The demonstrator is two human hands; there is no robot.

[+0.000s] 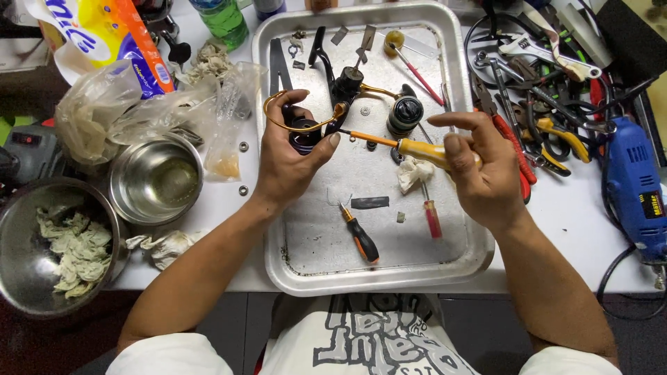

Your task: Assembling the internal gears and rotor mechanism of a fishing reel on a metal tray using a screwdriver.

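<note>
Fishing reel part (306, 132), dark with a gold bail wire looping round it, sits gripped in the left hand (292, 167) just above the metal tray (455, 83). Right hand (479, 173) is wrapped around a yellow-handled screwdriver (417, 148), orange shaft pointing left with the tip right up against the reel part. So both hands are closed on something, neither one free.

Lying in the tray: a small orange and black screwdriver (361, 237), a red-handled one (432, 219), a scrunched bit of cloth (415, 172), a black spool (404, 114) and a black reel body (345, 85) with its handle arm. Left of the tray on the tabletop (222, 201) there's a steel bowl (156, 182), plus a bigger bowl (48, 243) with used rags. Pliers and wrenches (549, 76) are piled on the right, next to a blue power tool (636, 187).
</note>
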